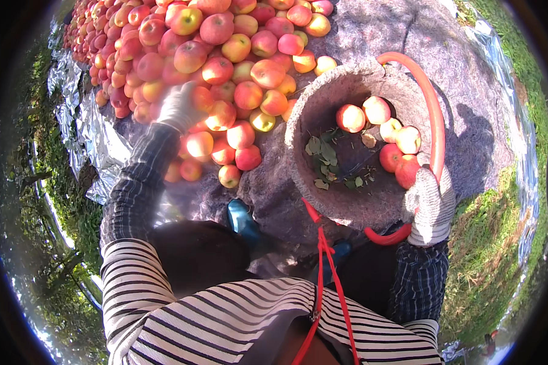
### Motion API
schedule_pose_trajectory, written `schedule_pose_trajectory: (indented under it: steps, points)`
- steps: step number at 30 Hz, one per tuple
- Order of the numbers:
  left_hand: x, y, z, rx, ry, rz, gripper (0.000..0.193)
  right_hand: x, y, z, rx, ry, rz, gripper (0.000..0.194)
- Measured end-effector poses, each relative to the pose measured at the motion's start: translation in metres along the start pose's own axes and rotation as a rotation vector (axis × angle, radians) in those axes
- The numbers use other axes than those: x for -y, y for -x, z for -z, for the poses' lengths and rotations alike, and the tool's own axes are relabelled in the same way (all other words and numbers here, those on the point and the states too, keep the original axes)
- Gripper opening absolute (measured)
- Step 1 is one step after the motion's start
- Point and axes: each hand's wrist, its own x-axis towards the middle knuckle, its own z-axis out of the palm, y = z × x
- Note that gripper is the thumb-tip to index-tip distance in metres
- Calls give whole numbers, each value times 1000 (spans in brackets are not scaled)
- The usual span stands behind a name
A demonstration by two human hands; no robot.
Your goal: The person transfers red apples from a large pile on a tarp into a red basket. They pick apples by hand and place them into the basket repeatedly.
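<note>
My left hand (178, 107), in a pale knit glove, reaches into a large heap of red and yellow apples (217, 70). Its fingers are blurred and partly hidden. One apple (202, 99) lies right against them, but whether they grip it I cannot tell. My right hand (429, 207), in a grey-white knit glove, is closed around the red tube handle (431, 105) of a round basket lined with felt-like cloth (317, 98). The basket tilts so that its inside faces me. Several apples (376, 110) rest along its right side, and green leaves (322, 153) lie at its left.
Grey felt-like cloth (443, 41) spreads beneath heap and basket. Crumpled silver reflective sheet (98, 141) lies at left, with another strip (493, 45) along the right. Grass (477, 237) borders the cloth. My blue boot (241, 216) stands below the heap. Red cords (322, 255) hang before my chest.
</note>
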Motion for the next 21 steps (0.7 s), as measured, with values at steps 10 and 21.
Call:
schedule_pose_trajectory:
  steps: [10,21]
  points:
    - [-119,20,-7,-216,215,-765,51,-2,13,1,76,-48,-1,27]
    - [-311,31,-152,513,-43,-716,74,-28,21,18,70,86,215,33]
